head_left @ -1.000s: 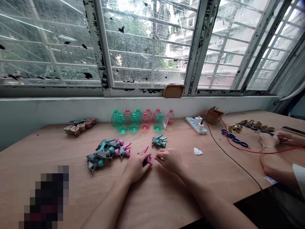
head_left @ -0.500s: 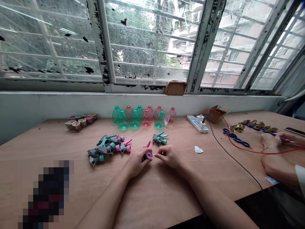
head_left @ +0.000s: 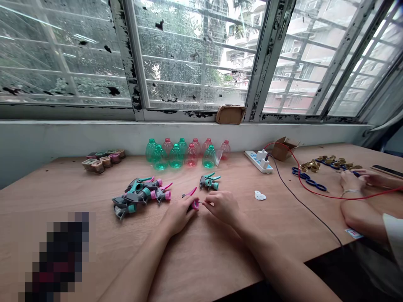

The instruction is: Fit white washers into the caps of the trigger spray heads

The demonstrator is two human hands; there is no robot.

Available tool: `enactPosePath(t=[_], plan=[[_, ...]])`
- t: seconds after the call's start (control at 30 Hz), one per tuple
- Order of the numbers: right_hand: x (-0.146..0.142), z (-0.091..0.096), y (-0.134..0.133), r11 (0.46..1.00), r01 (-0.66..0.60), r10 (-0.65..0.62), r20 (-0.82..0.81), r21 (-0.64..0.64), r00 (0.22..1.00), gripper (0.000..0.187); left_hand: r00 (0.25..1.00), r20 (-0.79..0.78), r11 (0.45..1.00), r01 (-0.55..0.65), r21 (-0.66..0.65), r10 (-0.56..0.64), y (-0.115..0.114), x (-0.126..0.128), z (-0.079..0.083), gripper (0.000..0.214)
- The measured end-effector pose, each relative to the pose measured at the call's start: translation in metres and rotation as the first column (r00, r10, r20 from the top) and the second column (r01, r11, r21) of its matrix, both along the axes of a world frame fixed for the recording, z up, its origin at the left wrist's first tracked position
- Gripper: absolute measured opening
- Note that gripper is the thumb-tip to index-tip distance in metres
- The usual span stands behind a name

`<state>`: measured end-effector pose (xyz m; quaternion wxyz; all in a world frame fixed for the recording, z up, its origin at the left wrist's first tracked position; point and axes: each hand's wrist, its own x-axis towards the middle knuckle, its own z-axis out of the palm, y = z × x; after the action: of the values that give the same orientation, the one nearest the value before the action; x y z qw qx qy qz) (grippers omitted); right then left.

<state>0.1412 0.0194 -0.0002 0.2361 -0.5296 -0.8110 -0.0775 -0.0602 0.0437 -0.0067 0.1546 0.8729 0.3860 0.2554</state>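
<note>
My left hand is closed around a grey and pink spray trigger head, its pink collar turned toward my right hand. With fingers pinched, my right hand is just right of the collar; a thin pale piece, too small to name, shows between its fingertips and the collar. Beyond my hands lie teal and grey spray heads. To the left is a pile of grey, teal and pink spray heads. Green bottles and red bottles stand behind.
A power strip with plugs and cables lies right of the bottles, by a small cardboard box. White discs lie nearer. A co-worker's hands work at far right among blue and gold pieces. Small containers stand back left.
The spray head's collar has turned a little in my left hand, so its opening shows less. The view has shifted slightly; my right hand stays pinched beside it.
</note>
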Motion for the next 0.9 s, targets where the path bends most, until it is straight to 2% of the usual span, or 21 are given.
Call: enactPosePath(t=[0.07,0.2,0.43,0.67,0.9], plan=[[0.000,0.000,0.000,1.000,0.005,-0.006,-0.028,-0.023,1.000,0.027,1.000,-0.024,1.000,0.018,0.007,-0.018,0.000,0.000,0.001,0.030],[0.004,-0.001,0.004,0.996,-0.063,0.055,-0.106,-0.069,0.993,0.021,0.996,-0.026,0.996,0.081,-0.027,-0.082,-0.001,-0.002,0.002,0.031],[0.015,0.000,0.006,0.983,-0.170,0.162,-0.102,-0.073,0.981,0.017,0.986,-0.030,0.985,0.159,-0.072,-0.161,-0.002,-0.002,0.005,0.033],[0.025,0.002,0.008,0.948,-0.303,0.293,-0.108,-0.096,0.950,0.019,0.978,-0.047,0.971,0.197,-0.132,-0.205,-0.006,-0.001,0.007,0.036],[0.029,-0.006,0.013,0.916,-0.374,0.323,-0.285,-0.143,0.902,0.019,0.977,-0.006,0.963,0.211,-0.164,-0.215,-0.005,-0.003,0.008,0.035]])
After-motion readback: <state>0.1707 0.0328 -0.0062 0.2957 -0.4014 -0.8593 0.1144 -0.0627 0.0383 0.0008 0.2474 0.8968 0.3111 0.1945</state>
